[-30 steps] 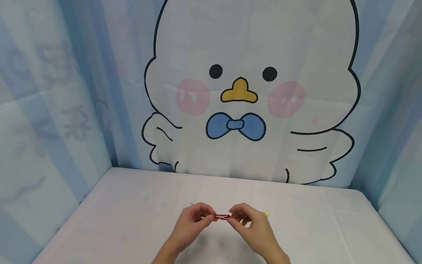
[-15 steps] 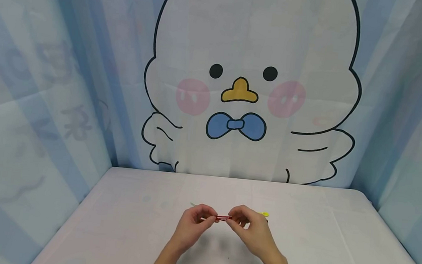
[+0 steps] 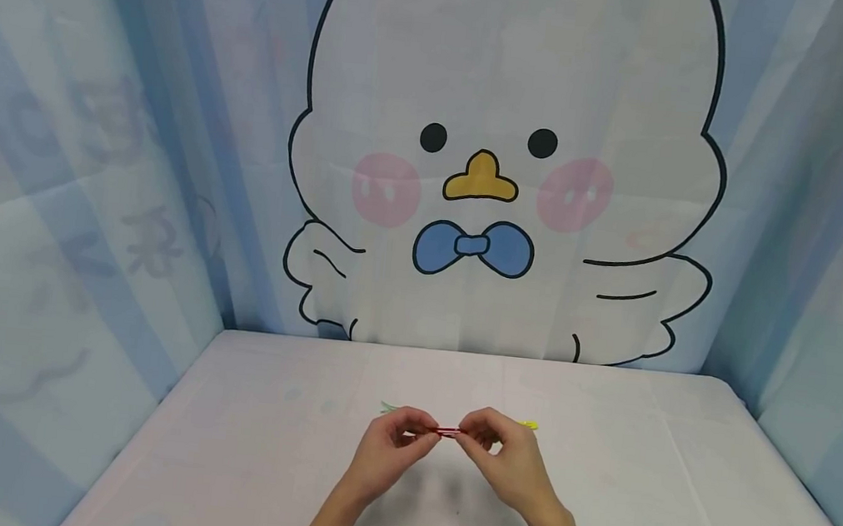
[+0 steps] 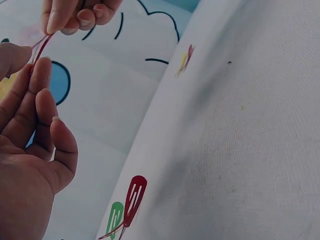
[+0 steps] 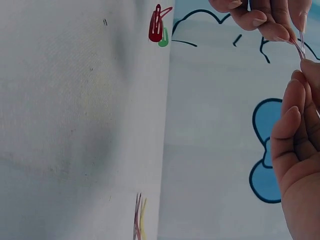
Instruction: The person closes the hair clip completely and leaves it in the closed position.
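A red snap hair clip (image 3: 448, 432) is held up between both hands above the table. My left hand (image 3: 388, 448) pinches its left end between thumb and fingers. The other end sits between the thumb and index finger of my right hand (image 3: 513, 463). In the left wrist view the held clip (image 4: 43, 49) is seen edge-on, its thin strips bowed apart; fingertips cover both ends. Below the left hand, another red hair clip (image 4: 134, 197) lies over a green hair clip (image 4: 115, 214), with its prongs spread.
Toward the right, a yellow clip (image 3: 529, 424) lies on the white-covered table (image 3: 284, 460), partly behind the right hand. A dark red clip (image 5: 137, 217) lies beside it in the right wrist view. A printed curtain (image 3: 462, 317) stands behind the table; two black objects show at the bottom edge.
My left hand has shifted slightly right, bringing the hands closer together around the red hair clip. More of the green clip and the yellow clip shows behind the hands.
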A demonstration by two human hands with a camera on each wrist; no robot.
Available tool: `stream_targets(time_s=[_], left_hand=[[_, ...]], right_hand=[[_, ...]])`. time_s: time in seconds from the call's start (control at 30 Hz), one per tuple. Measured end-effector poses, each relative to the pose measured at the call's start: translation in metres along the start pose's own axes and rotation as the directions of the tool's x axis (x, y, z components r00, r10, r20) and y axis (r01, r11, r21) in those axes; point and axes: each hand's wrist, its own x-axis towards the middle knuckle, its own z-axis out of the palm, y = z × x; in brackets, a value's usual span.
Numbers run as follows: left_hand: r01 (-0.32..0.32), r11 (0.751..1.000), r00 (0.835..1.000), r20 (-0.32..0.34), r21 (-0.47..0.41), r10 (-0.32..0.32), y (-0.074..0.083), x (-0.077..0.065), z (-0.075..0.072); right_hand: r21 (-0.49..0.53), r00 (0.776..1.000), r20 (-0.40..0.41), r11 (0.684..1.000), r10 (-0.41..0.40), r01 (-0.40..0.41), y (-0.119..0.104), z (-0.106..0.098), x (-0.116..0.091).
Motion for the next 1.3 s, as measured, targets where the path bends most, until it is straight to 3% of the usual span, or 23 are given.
stream_targets(time_s=[0.17, 0.77, 1.03, 1.3], left_hand=[[-0.013, 1.000, 0.999, -0.040, 0.026, 0.014, 0.000, 0.000, 0.002], [-0.024, 0.997, 0.991, -0.128, 0.071, 0.033, -0.005, 0.000, 0.008], [0.001, 0.997, 0.987, -0.158, 0.078, 0.011, -0.005, 0.000, 0.012], [-0.010, 0.998, 0.983, -0.183, 0.066, 0.022, -0.004, -0.001, 0.015]], right_hand=[[0.022, 1.000, -0.006, 1.000, -0.016, 0.016, 0.000, 0.002, 0.000], [0.009, 0.997, -0.034, 0.997, 0.074, -0.074, -0.001, 0.009, -0.002], [0.020, 0.994, -0.044, 0.995, 0.103, -0.102, -0.005, 0.011, -0.003], [0.022, 0.997, -0.069, 0.999, -0.039, 0.041, 0.006, 0.011, -0.004]])
